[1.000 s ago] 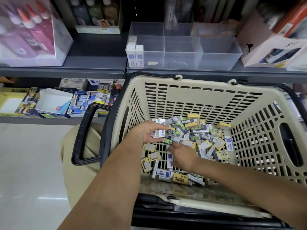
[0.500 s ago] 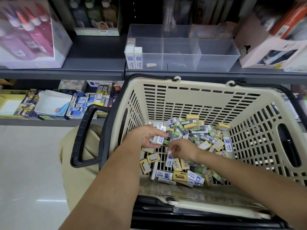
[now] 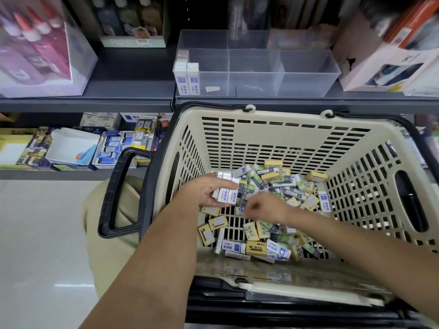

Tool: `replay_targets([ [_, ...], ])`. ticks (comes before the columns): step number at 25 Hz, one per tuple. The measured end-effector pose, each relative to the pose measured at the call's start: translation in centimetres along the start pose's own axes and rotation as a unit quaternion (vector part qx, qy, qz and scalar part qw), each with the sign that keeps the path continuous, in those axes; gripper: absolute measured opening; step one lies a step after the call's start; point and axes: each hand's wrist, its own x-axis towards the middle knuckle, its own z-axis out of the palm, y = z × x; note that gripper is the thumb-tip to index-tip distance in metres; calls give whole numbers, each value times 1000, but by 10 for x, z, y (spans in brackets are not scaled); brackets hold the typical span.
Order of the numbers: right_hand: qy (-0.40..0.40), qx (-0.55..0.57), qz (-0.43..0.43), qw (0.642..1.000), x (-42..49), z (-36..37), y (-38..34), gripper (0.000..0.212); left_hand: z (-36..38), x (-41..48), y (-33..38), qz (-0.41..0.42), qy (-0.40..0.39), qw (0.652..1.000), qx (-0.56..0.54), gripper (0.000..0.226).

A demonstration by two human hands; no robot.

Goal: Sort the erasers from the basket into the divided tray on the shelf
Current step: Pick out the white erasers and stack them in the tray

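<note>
A beige slotted basket holds a heap of loose erasers in white-blue, yellow and green wrappers. My left hand is inside it, gripping a stack of white-blue erasers. My right hand is blurred just beside that stack, fingers curled near it; whether it pinches an eraser I cannot tell. On the shelf above stands the clear divided tray. Several white-blue erasers stand upright in its left compartment.
A pink-bottle display box stands at the shelf's left, a pale carton at its right. The lower shelf carries stationery boxes. The basket's black handle hangs off its left side, over pale floor.
My right hand rose from the bottom of the basket toward the stack in my left hand. The left hand kept its stack and shifted slightly.
</note>
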Motion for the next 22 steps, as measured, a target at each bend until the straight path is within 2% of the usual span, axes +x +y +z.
replay_targets([
  [1, -57, -93, -23, 994, 0, 14, 0, 18, 0, 0, 0, 4, 9, 1000, 0, 44],
  [3, -140, -200, -34, 969, 0, 39, -1, 28, 2, 0, -1, 6, 2, 1000, 7, 50],
  [5, -166, -260, -26, 951, 2, 55, -4, 33, 4, -1, 0, 6, -3, 1000, 11, 54],
  [7, -159, -279, -24, 947, 3, 55, -5, 30, 4, -1, 0, 16, -3, 1000, 11, 49],
  [10, -117, -178, -31, 976, 1, 26, -9, 30, 8, -4, 7, 29, -11, 999, 36, 40],
  [14, -41, -12, -26, 999, -11, -41, -19, 25, 18, -19, 49, 51, -27, 986, 155, 32],
  [19, 30, 193, -38, 980, -31, -91, -40, 17, 4, -56, 96, 177, -25, 970, 165, 26],
  [22, 65, 220, -48, 972, -32, -109, -54, 18, -9, -70, 103, 234, -14, 965, 121, 31],
])
